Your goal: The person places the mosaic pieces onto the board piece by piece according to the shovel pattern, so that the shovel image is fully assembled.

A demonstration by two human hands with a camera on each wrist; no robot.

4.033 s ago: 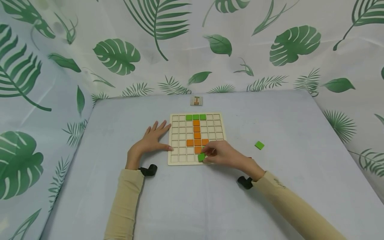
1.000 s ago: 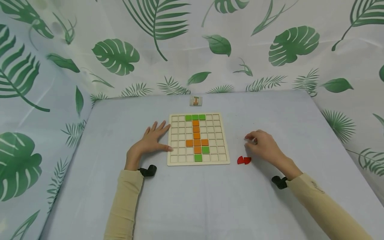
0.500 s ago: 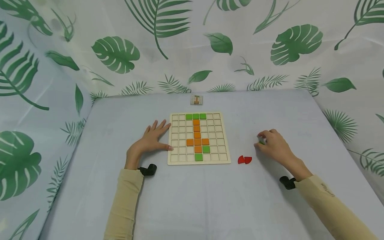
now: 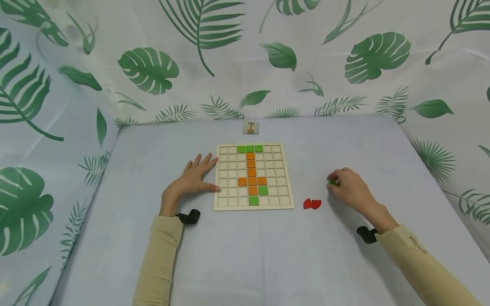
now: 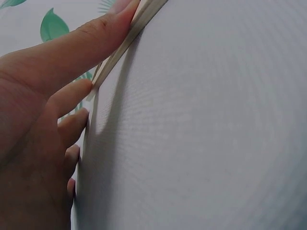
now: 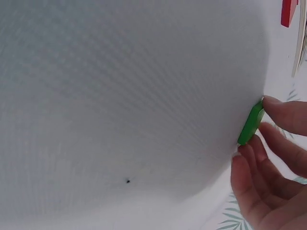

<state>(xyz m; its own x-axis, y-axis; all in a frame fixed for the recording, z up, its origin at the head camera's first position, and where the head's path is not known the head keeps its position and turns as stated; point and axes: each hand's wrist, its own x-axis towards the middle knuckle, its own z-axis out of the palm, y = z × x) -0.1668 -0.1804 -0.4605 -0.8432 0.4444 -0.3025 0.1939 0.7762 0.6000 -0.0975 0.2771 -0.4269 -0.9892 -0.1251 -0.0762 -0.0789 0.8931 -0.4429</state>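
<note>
A pale gridded board lies on the table with orange tiles down its middle and several green tiles at the top and near the bottom. My left hand has its fingers spread, with thumb and fingertips touching the board's left edge; the left wrist view shows the thumb on that edge. To the right of the board, my right hand pinches a loose green tile between thumb and fingers, close to the tabletop. That tile is partly hidden by the fingers in the head view.
Two red wedge-shaped pieces lie between the board and the right hand. Behind the board is a small card printed with a grid pattern. Leaf-printed cloth rises around the table's back and sides.
My right hand has let go of a green tile on the board's bottom row and moved right. It now pinches the green tile that lay loose there. My left hand stays put.
</note>
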